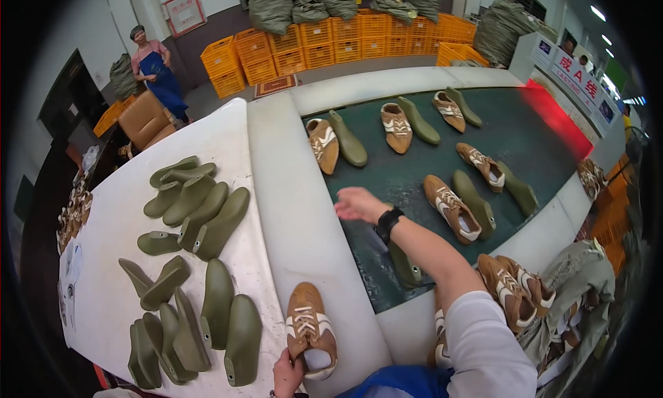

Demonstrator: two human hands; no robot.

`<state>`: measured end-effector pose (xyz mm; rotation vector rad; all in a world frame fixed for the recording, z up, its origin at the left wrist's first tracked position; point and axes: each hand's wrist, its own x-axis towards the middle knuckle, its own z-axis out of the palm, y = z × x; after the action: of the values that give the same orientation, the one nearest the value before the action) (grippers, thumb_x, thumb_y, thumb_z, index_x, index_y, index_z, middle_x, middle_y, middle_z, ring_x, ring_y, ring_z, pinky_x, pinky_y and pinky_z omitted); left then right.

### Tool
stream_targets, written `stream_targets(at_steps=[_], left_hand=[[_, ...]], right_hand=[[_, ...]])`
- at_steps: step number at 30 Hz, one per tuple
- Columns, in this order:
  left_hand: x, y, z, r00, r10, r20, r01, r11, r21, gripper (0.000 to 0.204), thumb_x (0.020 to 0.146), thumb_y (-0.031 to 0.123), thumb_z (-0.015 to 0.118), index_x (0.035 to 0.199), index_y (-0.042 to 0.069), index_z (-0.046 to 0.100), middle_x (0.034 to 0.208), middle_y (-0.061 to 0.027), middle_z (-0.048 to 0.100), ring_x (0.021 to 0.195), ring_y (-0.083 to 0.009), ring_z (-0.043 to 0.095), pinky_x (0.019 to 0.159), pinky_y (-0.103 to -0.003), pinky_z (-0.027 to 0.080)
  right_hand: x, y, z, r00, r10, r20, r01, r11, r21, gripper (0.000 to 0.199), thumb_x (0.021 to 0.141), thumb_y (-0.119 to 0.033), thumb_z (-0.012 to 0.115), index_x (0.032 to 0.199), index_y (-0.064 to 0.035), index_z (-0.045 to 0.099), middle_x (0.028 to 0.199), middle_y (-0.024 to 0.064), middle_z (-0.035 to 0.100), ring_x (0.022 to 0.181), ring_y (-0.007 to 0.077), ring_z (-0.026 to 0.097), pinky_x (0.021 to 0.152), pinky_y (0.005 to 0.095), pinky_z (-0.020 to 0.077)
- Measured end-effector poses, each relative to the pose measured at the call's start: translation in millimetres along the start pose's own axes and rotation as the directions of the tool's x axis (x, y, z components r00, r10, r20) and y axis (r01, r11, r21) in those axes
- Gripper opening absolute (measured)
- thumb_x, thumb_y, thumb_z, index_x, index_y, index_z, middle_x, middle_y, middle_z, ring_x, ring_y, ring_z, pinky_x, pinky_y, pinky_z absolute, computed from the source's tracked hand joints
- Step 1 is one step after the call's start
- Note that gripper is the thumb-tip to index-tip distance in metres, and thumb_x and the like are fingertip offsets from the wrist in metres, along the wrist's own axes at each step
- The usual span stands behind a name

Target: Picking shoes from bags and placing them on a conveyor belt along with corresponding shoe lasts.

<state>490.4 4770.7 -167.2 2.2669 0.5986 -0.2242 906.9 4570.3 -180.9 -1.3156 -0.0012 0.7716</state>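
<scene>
My left hand (288, 375) grips the heel collar of a brown suede sneaker (306, 321) with white stripes and laces, toe pointing away, at the white ledge's near end. Above the left edge of the dark green conveyor belt (387, 170), my right hand (360, 205) reaches out with nothing in it, fingers loosely apart. Under my right forearm lies a green shoe last (402, 263), partly hidden. Farther along the belt, sneakers lie beside green lasts, among them a near sneaker (450, 206) and last (474, 203).
Several loose lasts (224, 222) lie on the white table (117, 211) at left. At right, more sneakers (507, 291) sit by a grey-green cloth (587, 287). Orange crates (318, 46) line the back wall. A person in a blue apron (162, 80) stands far left.
</scene>
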Motion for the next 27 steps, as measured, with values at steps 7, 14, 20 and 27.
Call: stream_targets(at_steps=[7,14,20,27], left_hand=[[20,61,-7,0.950,0.282,-0.135,-0.302,0.939,-0.166,0.029,0.076,0.008,0.053,0.103,-0.001,0.054,0.074,-0.0211,0.060,0.067,-0.0339,0.060,0.059,-0.038,0.047],[23,118,-15,0.867,0.479,-0.136,-0.493,0.864,-0.105,0.035,0.076,0.005,0.047,0.111,0.002,0.051,0.085,-0.0232,0.060,0.077,-0.0396,0.058,0.067,-0.042,0.047],[103,25,-7,0.876,0.463,-0.134,-0.476,0.875,-0.088,0.026,0.078,0.008,0.048,0.101,-0.003,0.052,0.078,-0.0170,0.059,0.062,-0.0270,0.059,0.057,-0.038,0.049],[286,25,-25,0.999,-0.007,0.042,0.035,0.714,-0.699,0.078,0.083,0.034,0.057,0.139,0.006,0.010,0.113,-0.0135,0.045,0.095,-0.0226,0.050,0.079,-0.037,0.046]], right_hand=[[-179,19,63,0.881,0.313,0.354,0.013,0.733,-0.680,0.070,0.083,-0.042,0.056,0.134,-0.0016,0.031,0.090,0.0123,0.061,0.070,0.0170,0.060,0.061,0.0287,0.0500],[-262,5,25,0.851,-0.507,0.139,0.317,0.282,-0.906,0.040,0.081,-0.026,0.058,0.114,-0.0053,0.051,0.096,0.0148,0.060,0.085,0.0328,0.058,0.073,0.0403,0.0464],[-403,8,-4,0.982,-0.104,0.159,0.183,0.303,-0.935,0.031,0.079,-0.019,0.058,0.107,-0.0062,0.058,0.090,0.0140,0.063,0.081,0.0299,0.061,0.071,0.0374,0.0478],[-485,129,22,0.943,-0.319,-0.097,0.023,0.353,-0.935,0.042,0.076,-0.021,0.062,0.115,-0.0076,0.053,0.108,0.0120,0.056,0.089,0.0328,0.058,0.075,0.0395,0.0479]])
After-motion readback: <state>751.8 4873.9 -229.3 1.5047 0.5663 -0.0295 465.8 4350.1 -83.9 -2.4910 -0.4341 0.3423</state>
